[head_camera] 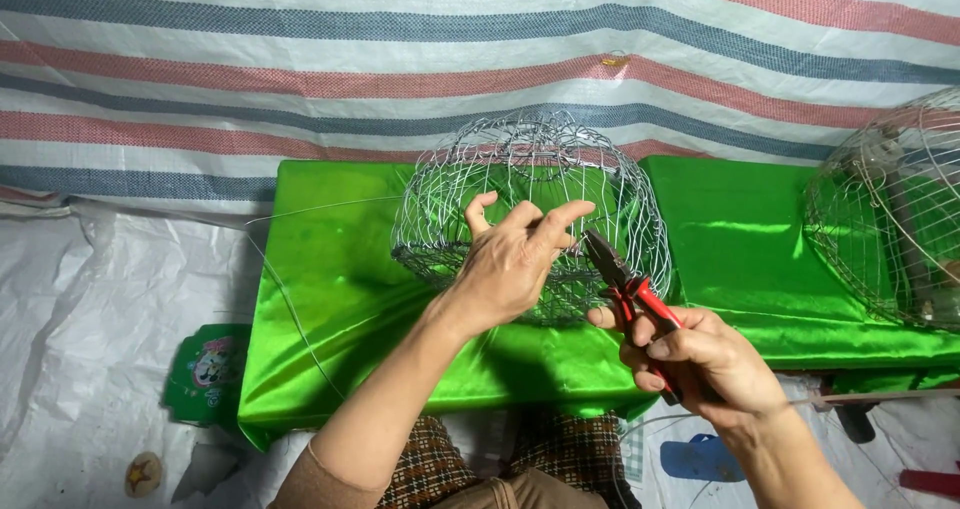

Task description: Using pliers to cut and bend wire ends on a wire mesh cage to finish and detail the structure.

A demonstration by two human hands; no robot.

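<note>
As you look down from above, a white plastic sheet (70,309) covers the floor at the far left, with a small green printed packet (208,374) lying on it beside the table. A low table draped in shiny green satin cloth (330,299) fills the middle, and a loose length of thin wire (285,299) trails across its left side. Behind it hangs a woven tarpaulin (300,59) striped in red, blue and white. On the cloth near the table's centre sits a rounded wire basket (530,184), an open mesh of silvery strands. Your left hand (510,264) rests against its front, fingers curled and pinching the mesh. Just to the right, your right hand (700,359) is wrapped around the red handles of a pair of pliers (630,284), whose dark tip meets the basket's wire beside your left fingertips. At the far right edge, a second wire cage (890,214) stands on the cloth, and a blue sandal (700,459) lies on the floor below.
</note>
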